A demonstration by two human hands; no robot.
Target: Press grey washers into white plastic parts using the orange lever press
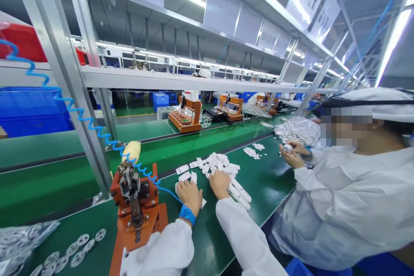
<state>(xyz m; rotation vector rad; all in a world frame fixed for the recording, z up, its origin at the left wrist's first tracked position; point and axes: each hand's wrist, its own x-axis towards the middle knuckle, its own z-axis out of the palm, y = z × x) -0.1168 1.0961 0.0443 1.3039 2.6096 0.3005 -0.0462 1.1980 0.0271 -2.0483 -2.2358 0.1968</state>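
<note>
My left hand, with a blue wrist strap, rests over a few white plastic parts on the green table. Its fingers point away from me, and some parts show past the fingertips and beside the thumb. To its right, my right hand lies at the near edge of a pile of white parts; its fingers are bent, and what is under them is hidden. Long white pieces lie just right of my right hand. An orange press stands left of my left hand.
A coiled blue cord runs down to the wrist strap. White discs and a plastic bag lie at the left. A co-worker sits at the right, holding a white part. A green conveyor belt runs behind.
</note>
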